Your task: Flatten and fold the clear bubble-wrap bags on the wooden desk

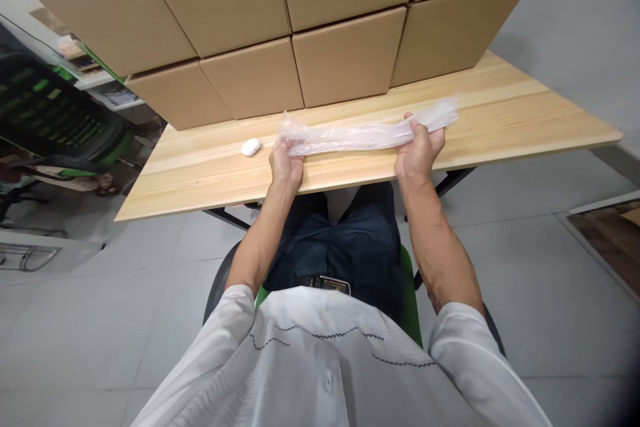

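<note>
A strip of translucent whitish plastic wrap [350, 138], bunched lengthwise and perhaps bubble wrap, stretches between my two hands above the front of the wooden table [210, 180]. Its left end is gripped by my left hand [286, 161], fingers closed around it. Near the other end, my right hand [419, 150] is closed on the wrap with the thumb on top, and a loose tail sticks out past it. On the tabletop, left of my left hand and apart from it, lies a small white rounded case [251, 147].
Cardboard boxes [345, 67] stand stacked in two rows along the table's back. A dark office chair [55, 107] and shelves [107, 90] are at the left. My legs are under the front edge, on a green-seated chair [411, 300].
</note>
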`<state>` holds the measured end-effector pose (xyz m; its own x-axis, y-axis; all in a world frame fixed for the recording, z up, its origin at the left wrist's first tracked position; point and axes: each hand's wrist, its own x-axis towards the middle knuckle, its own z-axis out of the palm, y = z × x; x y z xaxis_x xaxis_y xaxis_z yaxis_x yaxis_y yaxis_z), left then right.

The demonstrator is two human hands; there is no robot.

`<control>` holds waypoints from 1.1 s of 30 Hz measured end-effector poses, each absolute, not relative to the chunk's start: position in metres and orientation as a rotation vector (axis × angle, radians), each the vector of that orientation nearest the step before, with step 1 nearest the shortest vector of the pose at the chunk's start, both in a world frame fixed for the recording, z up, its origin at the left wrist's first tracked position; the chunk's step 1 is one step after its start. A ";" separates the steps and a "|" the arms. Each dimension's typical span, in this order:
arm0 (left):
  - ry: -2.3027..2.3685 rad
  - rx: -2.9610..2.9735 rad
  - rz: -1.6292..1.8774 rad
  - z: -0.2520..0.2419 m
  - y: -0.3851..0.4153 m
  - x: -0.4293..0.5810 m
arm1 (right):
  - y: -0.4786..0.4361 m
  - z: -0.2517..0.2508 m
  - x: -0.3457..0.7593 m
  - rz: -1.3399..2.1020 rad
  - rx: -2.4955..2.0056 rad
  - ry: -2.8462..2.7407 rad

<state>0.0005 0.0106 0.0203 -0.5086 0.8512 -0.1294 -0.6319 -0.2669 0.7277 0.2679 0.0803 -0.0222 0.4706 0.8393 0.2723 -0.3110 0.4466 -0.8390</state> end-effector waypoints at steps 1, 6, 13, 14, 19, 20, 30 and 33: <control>0.940 0.391 1.923 0.018 0.013 0.000 | 0.082 -0.020 0.271 0.802 -0.814 -0.757; 1.097 0.627 1.907 0.003 0.015 -0.012 | 0.084 -0.010 0.283 0.788 -0.847 -0.704; 1.326 1.241 1.518 0.011 -0.017 -0.045 | 0.085 -0.014 0.290 0.787 -0.977 -0.813; 1.334 1.301 1.451 0.015 -0.021 -0.048 | 0.083 -0.014 0.290 0.786 -0.986 -0.836; 1.367 1.400 1.297 0.025 -0.026 -0.048 | 0.080 -0.011 0.291 0.782 -1.004 -0.931; 1.378 1.404 1.286 0.025 -0.026 -0.047 | 0.080 -0.011 0.291 0.783 -0.998 -0.941; 1.472 1.277 1.344 0.025 -0.020 -0.042 | 0.089 -0.026 0.290 0.810 -0.855 -0.845; 1.453 1.251 1.411 0.021 -0.018 -0.036 | 0.092 -0.029 0.291 0.826 -0.795 -0.777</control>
